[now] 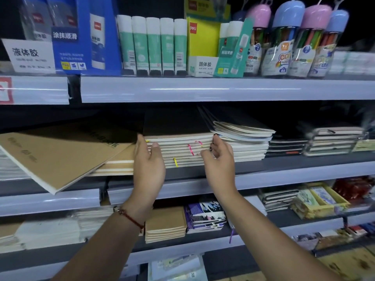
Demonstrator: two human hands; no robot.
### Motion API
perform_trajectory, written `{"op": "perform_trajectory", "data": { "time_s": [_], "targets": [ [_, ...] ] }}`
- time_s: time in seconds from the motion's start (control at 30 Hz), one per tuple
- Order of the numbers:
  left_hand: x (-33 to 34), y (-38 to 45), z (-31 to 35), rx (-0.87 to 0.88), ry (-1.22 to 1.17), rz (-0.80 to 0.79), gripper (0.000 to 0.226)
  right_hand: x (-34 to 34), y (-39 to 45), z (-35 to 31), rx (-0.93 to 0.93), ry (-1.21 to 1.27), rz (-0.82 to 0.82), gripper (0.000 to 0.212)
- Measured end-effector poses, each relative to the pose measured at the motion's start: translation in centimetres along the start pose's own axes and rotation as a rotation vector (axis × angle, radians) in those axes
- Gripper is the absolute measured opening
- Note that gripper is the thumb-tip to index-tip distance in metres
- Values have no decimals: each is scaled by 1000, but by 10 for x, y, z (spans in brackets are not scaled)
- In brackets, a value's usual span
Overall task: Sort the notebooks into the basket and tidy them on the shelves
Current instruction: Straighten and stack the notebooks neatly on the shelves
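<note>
Reaching up to the middle shelf [263, 169], I had both hands at the stack of black-covered notebooks [178, 151] that sat near the shelf's front edge, about midway along it. My left hand [149, 165] lay against the stack's left front corner, fingers straight and close together, the tips touching the cream page edges and the thumb lifted beside them. My right hand [220, 159] was at the stack's right front corner with its fingers loosely curled; the fingertips met the page edges, but I could not tell whether they pinched any single book. Pink and yellow ribbon markers [190, 150] hung out of the stack's front between my two hands. Just left of the stack, a large brown kraft notebook [58, 153] lay tilted, its near corner overhanging the shelf's front edge, resting on a low pile of brown notebooks [119, 164]. Just right of it, touching, stood a second pile of notebooks [245, 142] whose top few books slanted upward. On the upper shelf [203, 89] a row of green glue sticks [152, 45] stood upright near its front edge. A red cord bracelet [129, 217] circled my left wrist.
</note>
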State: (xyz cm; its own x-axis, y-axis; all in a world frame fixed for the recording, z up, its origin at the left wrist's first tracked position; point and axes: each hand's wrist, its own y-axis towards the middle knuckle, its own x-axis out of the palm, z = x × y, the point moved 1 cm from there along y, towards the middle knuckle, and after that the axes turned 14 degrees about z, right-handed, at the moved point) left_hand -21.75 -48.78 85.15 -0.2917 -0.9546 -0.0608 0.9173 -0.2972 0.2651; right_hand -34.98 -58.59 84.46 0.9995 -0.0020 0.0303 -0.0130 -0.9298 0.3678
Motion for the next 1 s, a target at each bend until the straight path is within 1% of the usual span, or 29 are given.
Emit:
{"op": "perform_trajectory", "data": {
  "time_s": [0.07, 0.17, 0.23, 0.3, 0.4, 0.47, 0.5, 0.63, 0.77, 0.83, 0.9, 0.93, 1.0],
  "targets": [
    [-4, -7, 6, 6, 19, -25, 74, -8, 1, 0, 37, 25, -41, 53],
    [-6, -39, 21, 201, 22, 28, 65, -29, 1, 1, 94, 88, -57, 44],
    [2, -63, 24, 271, -27, -2, 61, -49, 5, 0, 107, 104, -20, 35],
    [18, -75, 28, 227, -90, -91, 57, -72, 18, 1, 113, 98, 40, 28],
    [52, -75, 41, 55, -169, -182, 54, -104, 51, 1, 133, 90, 151, 25],
    [72, -74, 45, -69, -233, -200, 56, -121, 72, 3, 146, 85, 205, 25],
    [79, -75, 46, -89, -248, -203, 57, -128, 80, 3, 150, 82, 214, 26],
    [96, -85, 46, 11, -157, -166, 60, -136, 98, 14, 171, 36, 197, 31],
    [102, -83, 42, 140, -100, -169, 63, -129, 106, 13, 165, 12, 189, 40],
    [104, -82, 42, 181, -90, -158, 63, -128, 107, 10, 152, -1, 165, 43],
    [108, -81, 46, 228, -33, -148, 63, -128, 112, 8, 135, -20, 130, 47],
    [110, -81, 48, 219, 3, -150, 64, -128, 115, 8, 133, -32, 104, 50],
    [116, -80, 51, 148, 54, -173, 67, -129, 121, 6, 158, -40, 30, 55]
  ]
}}
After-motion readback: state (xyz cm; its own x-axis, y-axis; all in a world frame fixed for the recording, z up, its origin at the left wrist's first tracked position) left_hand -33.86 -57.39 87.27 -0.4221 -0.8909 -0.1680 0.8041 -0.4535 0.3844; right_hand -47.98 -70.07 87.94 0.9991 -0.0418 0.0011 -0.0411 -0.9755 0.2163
